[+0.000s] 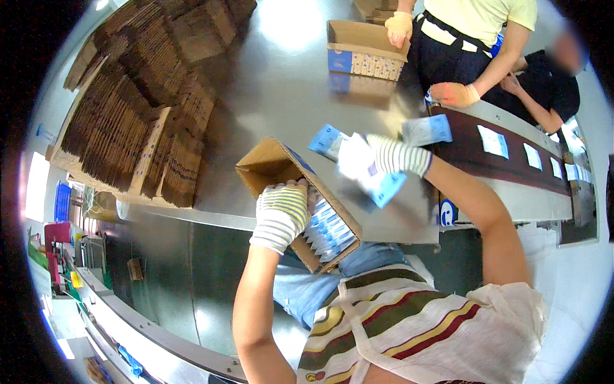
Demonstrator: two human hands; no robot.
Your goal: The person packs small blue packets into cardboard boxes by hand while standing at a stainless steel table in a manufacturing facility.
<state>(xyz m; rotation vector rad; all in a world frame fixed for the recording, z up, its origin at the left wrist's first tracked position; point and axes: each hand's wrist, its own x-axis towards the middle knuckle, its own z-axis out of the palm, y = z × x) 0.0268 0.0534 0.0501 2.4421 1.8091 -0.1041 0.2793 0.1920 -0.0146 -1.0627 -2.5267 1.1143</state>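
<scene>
My left hand (281, 208), in a striped fingerless glove, reaches over the near wall of a tilted cardboard box (257, 168). Its fingers are curled over the wall inside, hiding part of the contents. A tight row of blue and white packets (329, 230) stands in the box's near end. To the right, my right hand (393, 157), gloved alike, is closed on several blue and white packets (358, 160), smeared by motion above the metal table. Next to it, a single packet (427, 130) lies by the conveyor's end.
Stacks of flattened cardboard cartons (121, 128) stand on the metal table (275, 96) at left. A co-worker's gloved hand (400, 29) touches another open box (368, 54); the other glove (454, 95) is by the conveyor belt (470, 144), which carries packets. Another person sits beyond it.
</scene>
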